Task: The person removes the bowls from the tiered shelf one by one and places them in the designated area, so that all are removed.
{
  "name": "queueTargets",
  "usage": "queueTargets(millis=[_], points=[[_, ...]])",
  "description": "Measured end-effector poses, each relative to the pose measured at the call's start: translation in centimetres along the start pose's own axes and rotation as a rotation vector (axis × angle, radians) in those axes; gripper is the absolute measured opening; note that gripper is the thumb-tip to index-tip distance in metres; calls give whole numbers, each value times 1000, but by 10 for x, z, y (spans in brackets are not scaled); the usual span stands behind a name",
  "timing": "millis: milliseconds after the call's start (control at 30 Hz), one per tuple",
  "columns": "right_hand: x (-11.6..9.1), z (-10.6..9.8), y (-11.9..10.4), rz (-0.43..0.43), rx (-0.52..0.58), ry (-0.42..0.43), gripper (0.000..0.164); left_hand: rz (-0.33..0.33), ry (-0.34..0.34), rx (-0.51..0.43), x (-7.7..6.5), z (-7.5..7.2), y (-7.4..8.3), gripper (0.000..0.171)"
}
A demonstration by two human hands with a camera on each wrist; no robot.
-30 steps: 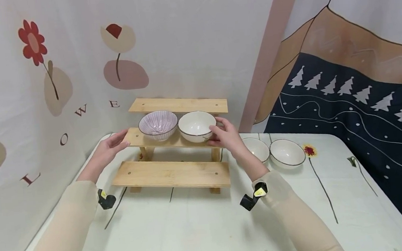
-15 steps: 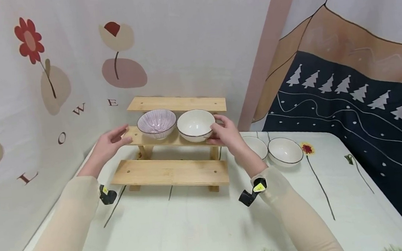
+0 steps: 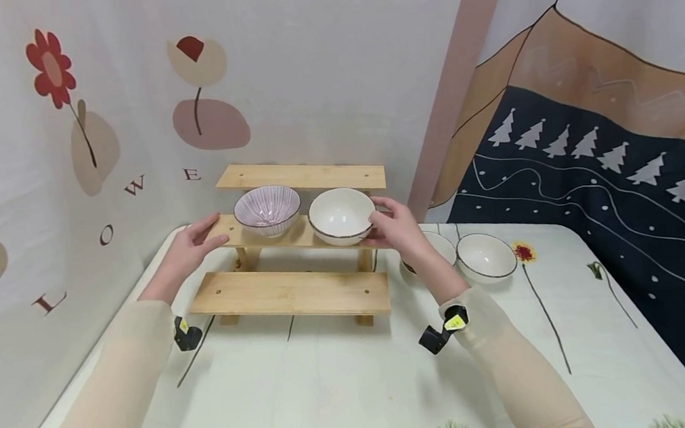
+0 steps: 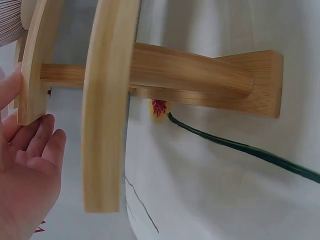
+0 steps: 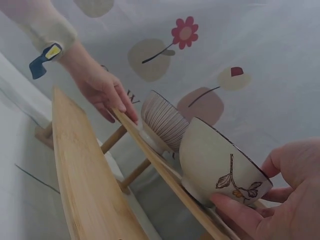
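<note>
On the middle shelf [image 3: 296, 238] of the rack [image 3: 366, 261], toward its right end, sits the white bowl [image 3: 340, 217], upright, with the purple bowl [image 3: 267, 212] to its left. Half a second ago their rims all but met; now a narrow gap shows between them, since the white bowl has shifted a little to the right and the right hand [image 3: 401, 229] has gone with it. The purple bowl has kept its place.

The right hand's grip is clamped on the white bowl's right side: in the right wrist view one finger lies along the outside, low by the leaf sprig [image 5: 239, 186], and others are near the rim. Whether the foot bears fully on the wood or is slightly raised, I cannot tell. The left hand [image 3: 186, 255] stays at the shelf's left end, its grip closed about the wood, thumb and fingers to either side, which probably steadies the rack.

For the work in hand, so small a shift looks like an adjustment of spacing rather than a carry. The lower shelf [image 3: 291, 293] and top shelf [image 3: 302, 174] are untouched, and two more white bowls [image 3: 487, 256] stand side by side on the counter [image 3: 309, 393], right of the rack.
</note>
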State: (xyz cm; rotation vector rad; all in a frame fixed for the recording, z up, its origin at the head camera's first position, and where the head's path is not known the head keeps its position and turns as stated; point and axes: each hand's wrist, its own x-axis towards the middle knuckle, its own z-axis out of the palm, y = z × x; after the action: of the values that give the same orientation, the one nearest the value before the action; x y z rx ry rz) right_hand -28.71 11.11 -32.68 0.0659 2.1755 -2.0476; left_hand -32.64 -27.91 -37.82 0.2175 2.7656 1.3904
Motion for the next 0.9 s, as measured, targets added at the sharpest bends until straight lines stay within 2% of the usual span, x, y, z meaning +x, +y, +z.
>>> queueTargets(millis=[233,900], points=[[-3,-6,1,7,-61,12,57,8,10,-3,3,2,-3,74],[-27,-27,-1,2,-98,-46,58,34,18,-3,3,3,-8,74]])
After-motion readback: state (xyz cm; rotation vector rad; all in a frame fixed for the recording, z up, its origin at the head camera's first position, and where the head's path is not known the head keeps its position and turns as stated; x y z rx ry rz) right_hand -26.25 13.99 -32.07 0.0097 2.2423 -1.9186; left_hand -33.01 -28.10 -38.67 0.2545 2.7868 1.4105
